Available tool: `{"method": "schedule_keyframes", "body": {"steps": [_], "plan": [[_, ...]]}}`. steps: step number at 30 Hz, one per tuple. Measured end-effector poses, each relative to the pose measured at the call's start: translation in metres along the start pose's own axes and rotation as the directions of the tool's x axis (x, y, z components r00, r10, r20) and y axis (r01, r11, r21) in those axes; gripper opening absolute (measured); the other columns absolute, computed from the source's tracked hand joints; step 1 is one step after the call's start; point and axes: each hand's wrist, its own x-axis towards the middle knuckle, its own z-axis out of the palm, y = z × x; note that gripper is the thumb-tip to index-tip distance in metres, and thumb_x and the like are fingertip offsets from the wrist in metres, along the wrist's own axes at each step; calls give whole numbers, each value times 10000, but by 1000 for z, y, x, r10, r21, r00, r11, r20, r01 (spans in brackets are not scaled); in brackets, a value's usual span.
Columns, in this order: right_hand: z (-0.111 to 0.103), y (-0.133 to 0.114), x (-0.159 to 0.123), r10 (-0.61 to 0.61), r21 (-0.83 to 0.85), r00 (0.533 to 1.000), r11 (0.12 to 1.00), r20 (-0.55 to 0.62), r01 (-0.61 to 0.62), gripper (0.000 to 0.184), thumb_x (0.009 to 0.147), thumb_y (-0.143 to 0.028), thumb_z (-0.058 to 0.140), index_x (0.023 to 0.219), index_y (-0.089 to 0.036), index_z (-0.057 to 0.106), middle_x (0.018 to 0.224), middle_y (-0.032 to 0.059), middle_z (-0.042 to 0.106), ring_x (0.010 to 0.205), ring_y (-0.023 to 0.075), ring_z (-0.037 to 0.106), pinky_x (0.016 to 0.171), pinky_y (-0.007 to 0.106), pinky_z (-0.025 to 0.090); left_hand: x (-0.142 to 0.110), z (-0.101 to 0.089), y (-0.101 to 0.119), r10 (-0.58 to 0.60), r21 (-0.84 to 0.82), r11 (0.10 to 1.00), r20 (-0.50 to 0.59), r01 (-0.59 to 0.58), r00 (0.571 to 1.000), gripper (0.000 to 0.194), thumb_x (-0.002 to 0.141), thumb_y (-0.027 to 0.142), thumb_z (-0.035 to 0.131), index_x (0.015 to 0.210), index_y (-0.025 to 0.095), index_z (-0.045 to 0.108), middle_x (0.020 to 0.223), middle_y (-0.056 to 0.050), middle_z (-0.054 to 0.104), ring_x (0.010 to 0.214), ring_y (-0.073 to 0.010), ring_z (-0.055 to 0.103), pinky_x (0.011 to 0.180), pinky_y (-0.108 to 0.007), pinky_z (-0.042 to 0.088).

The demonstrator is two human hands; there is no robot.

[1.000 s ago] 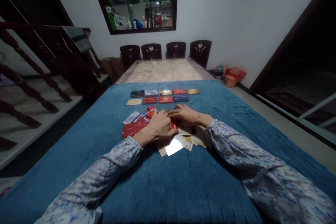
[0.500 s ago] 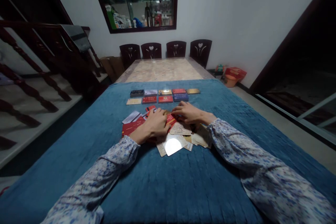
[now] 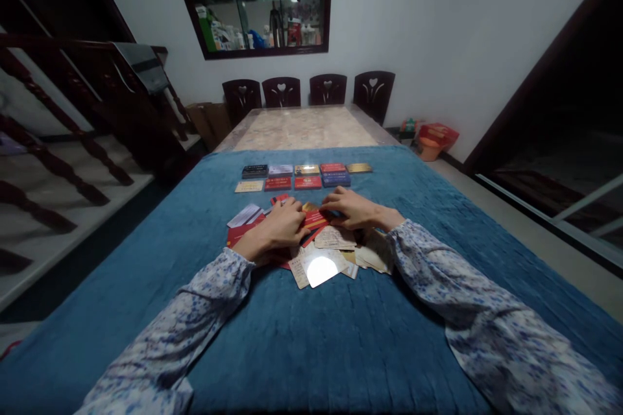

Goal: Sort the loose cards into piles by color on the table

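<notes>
A loose heap of cards, red, white and beige, lies on the blue cloth in front of me. My left hand rests on the heap's left side with fingers curled onto a red card. My right hand lies on the heap's far right side, fingertips pinching the same red card's other end. Beyond the heap, two neat rows of sorted cards sit side by side. A shiny card reflects light at the heap's near edge.
The blue cloth covers the near part of a long marble-topped table. Several dark chairs stand at its far end under a wall cabinet. A wooden stair rail runs on the left; an orange basin sits on the floor at right.
Both hands slid a little away from me across the heap. A red card has come free between them and more beige cards now show beneath.
</notes>
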Motion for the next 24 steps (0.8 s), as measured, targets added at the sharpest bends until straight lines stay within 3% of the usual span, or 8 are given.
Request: {"method": "schedule_keyframes", "body": {"steps": [8,14,21,24], "plan": [[0,2,0,-69,39,997,997,-45,71,362,891,-281,688,1244,-210,729,1242,113,712,1032,277,505,925,449,436,3,2,-3,21,2,1000,-2,-21,1000,301,955,389,547,910,154,730,1050,-127,639,1010,-273,544,873,-396,442],[-5,2,-1,-123,68,991,990,-53,127,267,947,-329,655,1173,-229,756,1173,94,749,984,250,546,920,430,420,4,3,-8,104,5,995,-48,-104,993,310,978,333,505,847,160,725,931,-99,645,883,-218,553,792,-340,429],[-9,0,-3,-120,116,991,985,-64,127,252,980,-338,621,1141,-212,768,1097,83,779,934,229,565,918,415,415,4,-4,-16,162,-116,979,-54,-167,985,296,953,260,511,742,182,704,803,-62,668,787,-183,570,770,-314,415],[-11,-1,-3,-118,129,990,983,-73,127,256,990,-326,597,1136,-209,772,1067,84,783,930,228,566,915,412,424,4,-4,-18,148,-181,969,-107,-166,983,298,937,274,526,726,189,717,738,-47,668,726,-167,563,748,-302,413]]}}
